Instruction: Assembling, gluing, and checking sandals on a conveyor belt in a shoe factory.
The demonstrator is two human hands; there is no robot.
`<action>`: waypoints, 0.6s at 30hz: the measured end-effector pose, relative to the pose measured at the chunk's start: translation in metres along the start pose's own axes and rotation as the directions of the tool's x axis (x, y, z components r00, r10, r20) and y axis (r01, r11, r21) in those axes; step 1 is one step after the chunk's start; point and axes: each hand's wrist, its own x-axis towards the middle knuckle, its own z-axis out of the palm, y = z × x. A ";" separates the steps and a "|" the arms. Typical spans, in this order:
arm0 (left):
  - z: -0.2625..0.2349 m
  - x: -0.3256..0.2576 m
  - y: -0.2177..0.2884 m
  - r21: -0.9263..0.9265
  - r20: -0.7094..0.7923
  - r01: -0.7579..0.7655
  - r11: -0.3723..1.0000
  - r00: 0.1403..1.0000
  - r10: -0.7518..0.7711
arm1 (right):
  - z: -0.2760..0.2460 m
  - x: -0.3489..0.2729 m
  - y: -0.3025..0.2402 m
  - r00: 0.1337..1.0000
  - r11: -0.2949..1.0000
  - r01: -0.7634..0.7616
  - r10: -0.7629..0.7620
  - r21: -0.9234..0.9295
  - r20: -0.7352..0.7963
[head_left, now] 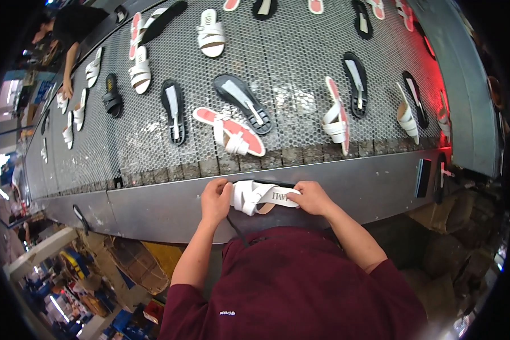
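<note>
A white slide sandal with crossed straps is held sideways between my two hands, just over the near metal ledge. My left hand pinches its strapped toe end. At the heel end, my right hand grips with the thumb on top of the white insole. A dark edge shows along the sandal's far side; whether this is an attached sole I cannot tell. Beyond my hands, a white sandal upper with a pink underside lies on the belt, beside a black sole. Another black sole rests to its left.
A grey mesh conveyor belt carries several more white sandals, pink-bottomed uppers and black soles. Its metal ledge runs in front of me. A dark phone-like slab lies at the ledge's right. Another person's arm reaches over the belt at far left.
</note>
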 end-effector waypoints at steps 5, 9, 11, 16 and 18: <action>0.013 -0.006 0.071 0.207 0.260 -0.582 0.787 0.808 0.529 | -0.007 0.001 0.005 0.999 0.999 -0.052 0.052 0.016 0.006; 0.053 -0.011 0.111 0.230 0.475 -0.766 0.601 0.627 0.617 | -0.012 -0.002 -0.004 1.000 1.000 0.019 -0.019 0.015 -0.005; 0.082 -0.008 0.097 0.351 0.661 -0.786 0.509 0.593 0.459 | -0.009 -0.001 0.008 0.995 0.993 0.062 -0.068 -0.096 -0.068; 0.101 -0.008 0.087 0.353 0.639 -0.811 0.467 0.573 0.513 | -0.015 -0.019 0.016 0.997 0.996 0.046 -0.040 0.078 -0.073; 0.103 -0.011 0.088 0.352 0.627 -0.824 0.444 0.560 0.541 | -0.020 -0.031 0.015 0.999 0.989 0.022 -0.017 0.148 -0.030</action>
